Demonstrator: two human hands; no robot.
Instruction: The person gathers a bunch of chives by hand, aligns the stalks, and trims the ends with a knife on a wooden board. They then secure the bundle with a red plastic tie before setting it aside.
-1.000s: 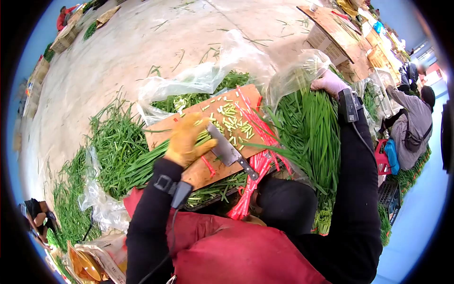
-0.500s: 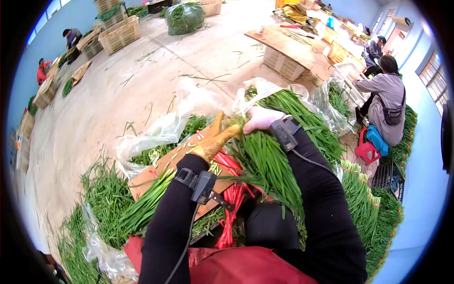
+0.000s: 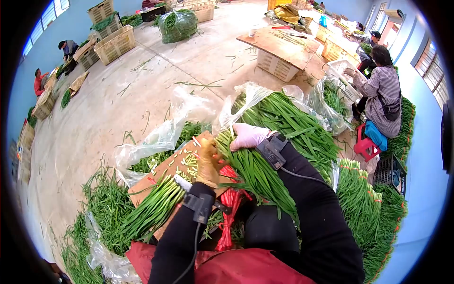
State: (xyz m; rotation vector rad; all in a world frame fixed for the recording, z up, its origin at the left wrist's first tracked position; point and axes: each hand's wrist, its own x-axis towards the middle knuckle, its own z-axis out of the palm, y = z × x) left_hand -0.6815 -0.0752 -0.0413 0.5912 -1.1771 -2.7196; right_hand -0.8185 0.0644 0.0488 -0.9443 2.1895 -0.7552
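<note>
My right hand, in a pale pink glove, is closed around a bunch of long green stalks that hangs toward my knee. Beside it, above the cutting board, is my left hand in a yellow glove; its fingers are blurred, and whether they hold anything is unclear. Under the left wrist lies a knife, partly hidden by the sleeve. Cut pale stem pieces are scattered on the board, and another green bunch lies across its left part. Red ties hang over the board's near edge.
Loose greens lie at the left, and tied bundles are stacked at the right. Beyond my hands are a plastic bag and a low board table. A person sits at the right near a red stool.
The view has swung up to show more of the room. My right hand has drawn a bunch of greens toward the board. My left hand reached toward it, then moved back slightly.
</note>
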